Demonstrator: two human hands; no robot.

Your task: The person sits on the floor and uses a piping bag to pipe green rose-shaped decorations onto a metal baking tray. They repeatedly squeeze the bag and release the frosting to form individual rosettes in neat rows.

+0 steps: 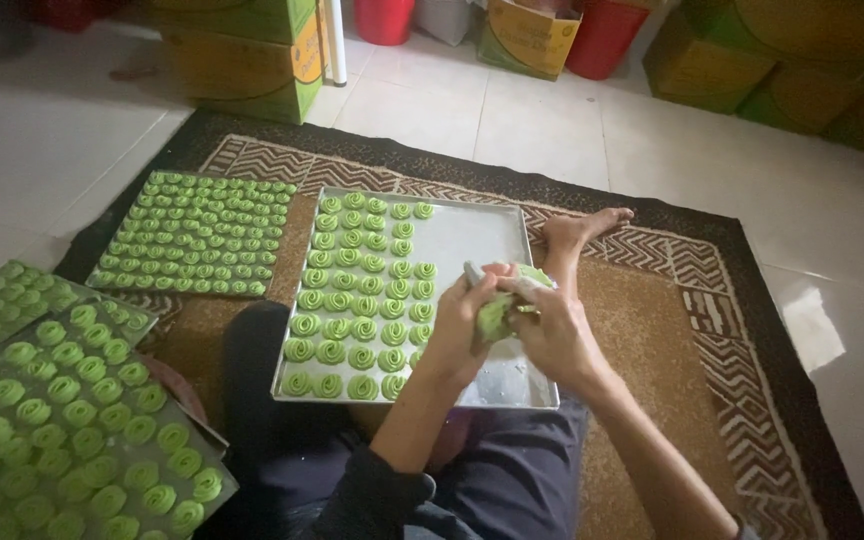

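A metal baking tray point(472, 235) rests on my lap, its left half covered with several rows of piped green swirl cookies point(362, 300). Both hands hover over the tray's right half, wrapped around a piping bag of green dough point(500, 310). My left hand point(460, 325) grips the bag's lower part near the metal nozzle. My right hand point(550, 335) squeezes the bag from the right side. The bag's tip is partly hidden between my fingers.
A full tray of green cookies point(197, 235) lies on the patterned brown rug point(652, 330) to the left. Two more filled trays point(72, 420) sit at the near left. My bare foot point(587, 228) rests beside the tray. Cardboard boxes point(242, 55) and red bins point(602, 35) line the back.
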